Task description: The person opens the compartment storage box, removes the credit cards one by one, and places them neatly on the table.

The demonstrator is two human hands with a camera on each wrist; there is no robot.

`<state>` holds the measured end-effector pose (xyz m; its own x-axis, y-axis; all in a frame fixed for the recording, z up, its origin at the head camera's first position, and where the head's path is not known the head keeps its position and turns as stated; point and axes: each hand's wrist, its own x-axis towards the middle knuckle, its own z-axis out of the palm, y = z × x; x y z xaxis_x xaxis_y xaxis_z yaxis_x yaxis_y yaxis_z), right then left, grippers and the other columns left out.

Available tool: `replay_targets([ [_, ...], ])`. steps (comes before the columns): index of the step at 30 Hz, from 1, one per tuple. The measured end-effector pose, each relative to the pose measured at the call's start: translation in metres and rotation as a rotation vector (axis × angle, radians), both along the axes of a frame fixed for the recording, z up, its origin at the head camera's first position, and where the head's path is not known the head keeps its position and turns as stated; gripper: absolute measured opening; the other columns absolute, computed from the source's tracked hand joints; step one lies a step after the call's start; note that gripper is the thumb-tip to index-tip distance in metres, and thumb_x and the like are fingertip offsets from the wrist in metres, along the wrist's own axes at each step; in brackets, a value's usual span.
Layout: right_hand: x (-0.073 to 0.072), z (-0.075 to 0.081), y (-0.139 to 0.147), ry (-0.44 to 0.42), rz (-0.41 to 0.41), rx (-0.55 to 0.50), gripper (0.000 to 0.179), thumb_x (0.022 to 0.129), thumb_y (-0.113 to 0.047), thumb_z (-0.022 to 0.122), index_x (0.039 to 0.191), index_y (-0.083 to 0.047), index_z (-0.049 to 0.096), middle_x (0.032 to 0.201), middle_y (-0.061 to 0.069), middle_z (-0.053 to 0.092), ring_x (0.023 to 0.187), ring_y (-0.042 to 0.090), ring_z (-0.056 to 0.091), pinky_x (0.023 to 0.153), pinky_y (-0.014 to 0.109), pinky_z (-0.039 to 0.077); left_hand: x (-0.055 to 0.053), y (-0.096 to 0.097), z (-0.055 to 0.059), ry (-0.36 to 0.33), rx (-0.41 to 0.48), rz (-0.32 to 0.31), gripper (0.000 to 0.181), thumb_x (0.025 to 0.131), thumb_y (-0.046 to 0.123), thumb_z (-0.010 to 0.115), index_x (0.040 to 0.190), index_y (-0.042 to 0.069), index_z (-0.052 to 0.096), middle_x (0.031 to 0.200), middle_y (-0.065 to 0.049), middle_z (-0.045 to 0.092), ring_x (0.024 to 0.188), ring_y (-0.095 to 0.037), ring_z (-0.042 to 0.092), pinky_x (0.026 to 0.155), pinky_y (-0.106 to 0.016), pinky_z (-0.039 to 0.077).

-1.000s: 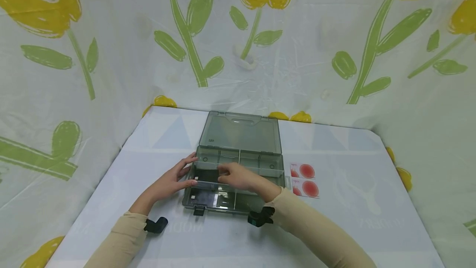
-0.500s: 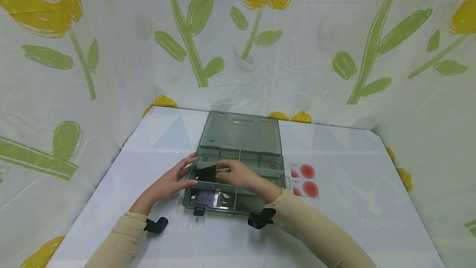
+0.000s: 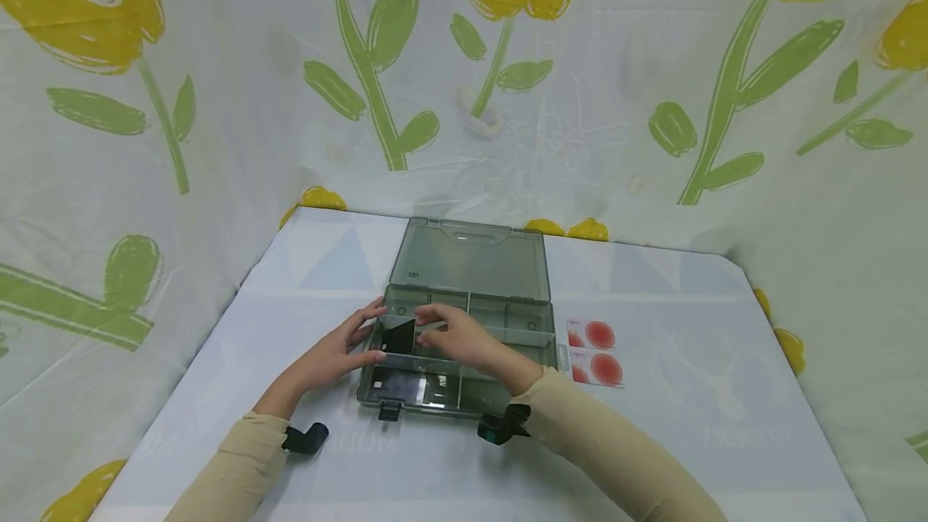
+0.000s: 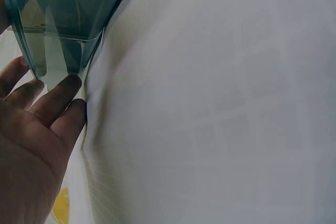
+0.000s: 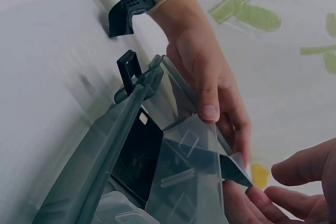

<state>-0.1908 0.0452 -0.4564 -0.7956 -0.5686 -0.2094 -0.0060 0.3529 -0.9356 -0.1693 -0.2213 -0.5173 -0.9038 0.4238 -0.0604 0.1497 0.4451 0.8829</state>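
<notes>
A grey translucent compartment box (image 3: 471, 408) lies with its lid (image 3: 470, 260) folded back. My left hand (image 3: 335, 354) rests spread at its left end, thumb over the rim; in the left wrist view, straight fingers (image 4: 58, 100) touch the end wall. A black card (image 3: 399, 337) stands tilted in the middle row's left compartment, right edge raised. My right hand (image 3: 458, 337) has fingertips at that edge; in the right wrist view, they meet the card's corner (image 5: 236, 171) while the thumb stays apart. Another black card (image 3: 395, 385), marked VIP, lies in the front left compartment.
Two red-and-white cards (image 3: 590, 334) lie to the right of the box on the white patterned table cover (image 3: 696, 441). A black latch (image 3: 389, 412) juts from the box's front edge. A flowered curtain (image 3: 580, 119) surrounds the table.
The black card's right edge has risen and shifted left, leaving the card tilted. My right hand has moved slightly left and up with that edge. My left hand stays at the box's end.
</notes>
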Motion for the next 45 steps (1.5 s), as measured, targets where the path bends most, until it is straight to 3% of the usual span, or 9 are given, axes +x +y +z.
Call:
replay_targets([
  [15, -0.004, -0.017, -0.015, -0.036, -0.033, -0.081, 0.042, 0.101, -0.011, 0.063, 0.14, 0.001, 0.056, 0.121, 0.016, 0.065, 0.098, 0.026, 0.072, 0.084, 0.034, 0.061, 0.001, 0.0, 0.001, 0.004, -0.005, 0.004, 0.076, 0.096, 0.033, 0.073, 0.158, 0.017, 0.033, 0.171, -0.005, 0.013, 0.146, -0.049, 0.03, 0.111, -0.066, 0.035],
  [22, -0.001, -0.02, -0.023, -0.016, -0.056, -0.032, 0.045, 0.098, -0.019, 0.071, 0.139, -0.005, 0.058, 0.12, 0.014, 0.066, 0.092, 0.021, 0.073, 0.081, 0.036, 0.061, 0.0, 0.0, 0.0, 0.02, -0.006, -0.011, 0.077, 0.096, 0.032, 0.072, 0.159, 0.017, 0.031, 0.171, -0.005, 0.011, 0.146, -0.05, 0.029, 0.11, -0.067, 0.036],
  [32, 0.002, -0.018, -0.024, -0.023, -0.077, -0.028, 0.044, 0.097, -0.012, 0.071, 0.138, -0.004, 0.058, 0.122, 0.018, 0.064, 0.093, 0.022, 0.071, 0.081, 0.037, 0.06, 0.0, 0.0, -0.001, 0.026, -0.004, -0.015, 0.077, 0.096, 0.032, 0.072, 0.159, 0.017, 0.031, 0.171, -0.004, 0.01, 0.146, -0.05, 0.03, 0.111, -0.066, 0.036],
  [39, 0.001, -0.021, -0.024, -0.058, -0.091, -0.105, 0.044, 0.096, -0.004, 0.068, 0.138, 0.0, 0.056, 0.12, 0.019, 0.065, 0.101, 0.034, 0.071, 0.083, 0.035, 0.061, -0.001, 0.0, -0.002, 0.02, -0.015, -0.004, 0.077, 0.096, 0.034, 0.073, 0.159, 0.017, 0.031, 0.171, -0.004, 0.011, 0.146, -0.05, 0.03, 0.11, -0.066, 0.036],
  [45, 0.001, -0.021, -0.023, -0.079, -0.103, -0.145, 0.043, 0.097, -0.002, 0.067, 0.139, 0.0, 0.056, 0.119, 0.019, 0.065, 0.098, 0.031, 0.072, 0.083, 0.035, 0.062, 0.0, 0.0, -0.002, 0.018, -0.021, 0.001, 0.078, 0.096, 0.035, 0.073, 0.159, 0.017, 0.031, 0.171, -0.004, 0.011, 0.146, -0.049, 0.03, 0.111, -0.067, 0.036],
])
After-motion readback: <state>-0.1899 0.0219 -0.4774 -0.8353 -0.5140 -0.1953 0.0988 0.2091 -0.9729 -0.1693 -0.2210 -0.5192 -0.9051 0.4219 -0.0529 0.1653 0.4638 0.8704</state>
